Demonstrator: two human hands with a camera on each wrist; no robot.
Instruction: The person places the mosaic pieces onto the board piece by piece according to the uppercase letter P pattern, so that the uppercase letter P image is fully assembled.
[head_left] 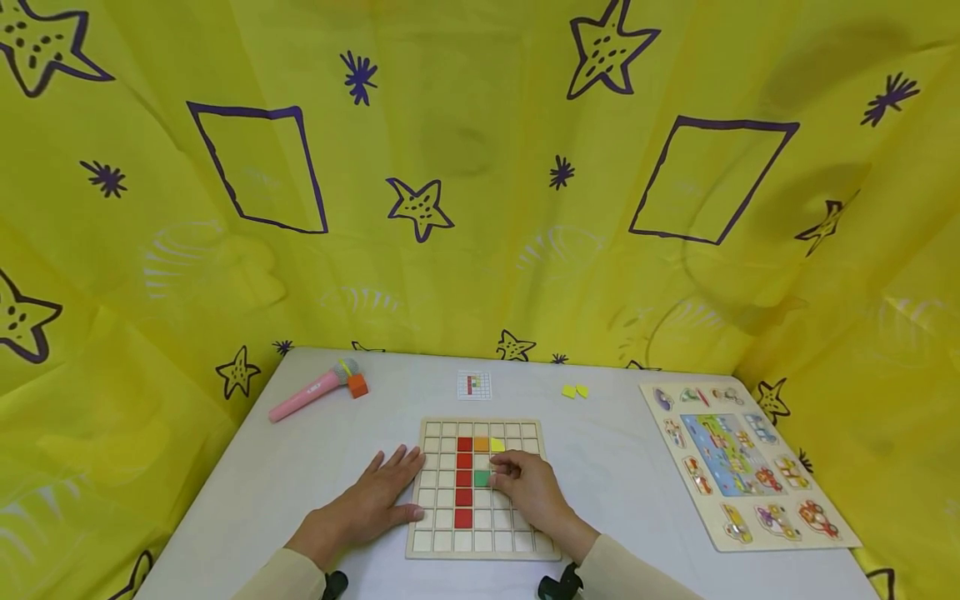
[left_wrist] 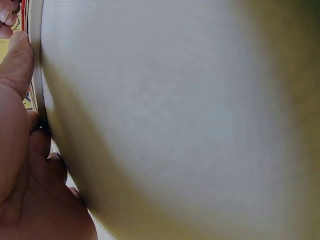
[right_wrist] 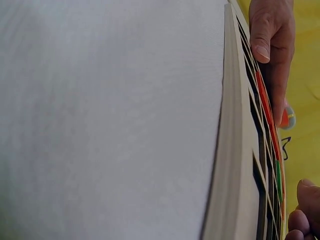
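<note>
We are seeing five red squares (head_left: 464, 479) on one board (head_left: 444, 542); our flat left hand (head_left: 378, 500) is resting there, our right hand (head_left: 528, 487) pinching one green square (head_left: 481, 478), white table (head_left: 247, 500), yellow curtain (head_left: 480, 167).

The right hand (head_left: 534, 492) covers several cells of the wooden grid board (head_left: 442, 533), and the right edge of the green tile (head_left: 482, 478) lies under its fingers (head_left: 501, 472). The small pattern card (head_left: 474, 385) is too small to read beyond a red column. In the left wrist view the left hand (left_wrist: 20, 165) is cut off by the frame edge and the worktop (left_wrist: 175, 120) is blurred. In the right wrist view only the fingertips of the right hand show, at the bottom corner.
</note>
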